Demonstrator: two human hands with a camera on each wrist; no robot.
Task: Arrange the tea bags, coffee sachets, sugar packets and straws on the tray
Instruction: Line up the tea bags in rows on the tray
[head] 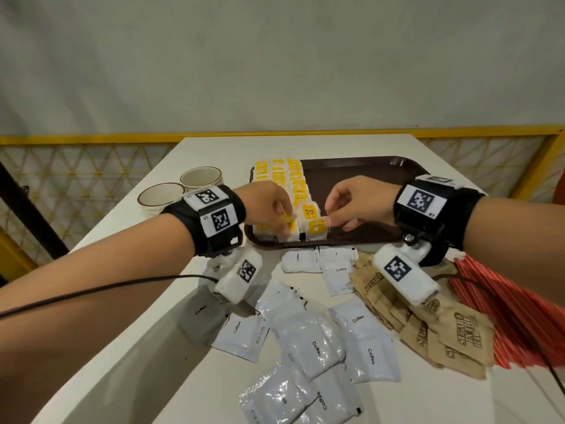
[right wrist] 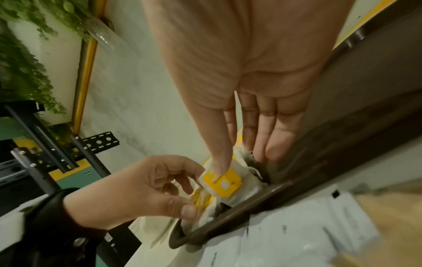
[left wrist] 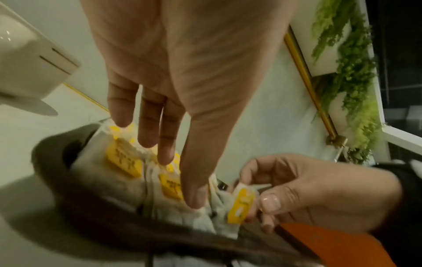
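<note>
White table [head: 128, 270] bears a brown tray [head: 360, 169]; both hands [head: 351, 203] pinch upright tea bags [head: 315, 228] in far-running rows.

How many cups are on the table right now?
2: one cup left of the tray, the other cup just behind it, touching. Nothing suggests more hidden.

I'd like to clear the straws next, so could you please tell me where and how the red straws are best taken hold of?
Take the red straws as a bundle, with the grip across their middle, coming from above on the right side. They lie flat and roughly parallel at the table's right edge, with sugar packets at their left, so the open side is the right.
</note>
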